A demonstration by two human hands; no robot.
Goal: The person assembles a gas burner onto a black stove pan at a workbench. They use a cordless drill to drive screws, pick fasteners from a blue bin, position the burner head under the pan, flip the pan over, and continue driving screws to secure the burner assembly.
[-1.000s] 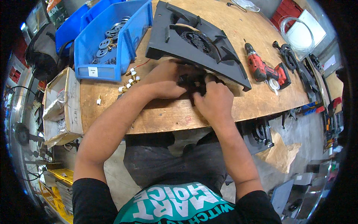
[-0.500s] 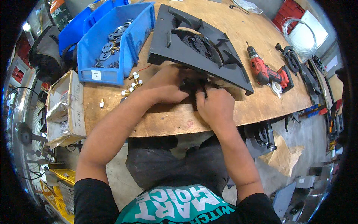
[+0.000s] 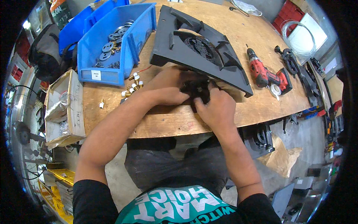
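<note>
A black metal stove-like frame (image 3: pixel 231 63) with a round, perforated middle stands tilted on the bench. Under its near edge, my left hand (image 3: pixel 170 86) grips a small black part (image 3: pixel 197 89) whose kind I cannot make out; the frame's edge and shadow partly hide the fingers. My right hand (image 3: pixel 218 106) is closed on the near right side of the same part, thumb and fingers pinching it. Whether the part is joined to the frame is hidden. Several brass fittings with white caps (image 3: pixel 132 89) lie left of my left hand, near a thin red wire (image 3: pixel 143 69).
A blue bin (image 3: pixel 128 48) with metal discs and small screws stands at the left, beside a worn box (image 3: pixel 76 115) with plastic bags. At the right lie a red cordless drill (image 3: pixel 263 72) and a white tape roll (image 3: pixel 275 90). Coiled wire (image 3: pixel 300 37) is farther back.
My right thumb and fingers have shifted slightly on the black part, and more of it shows between my hands. The frame has moved very slightly to the right.
</note>
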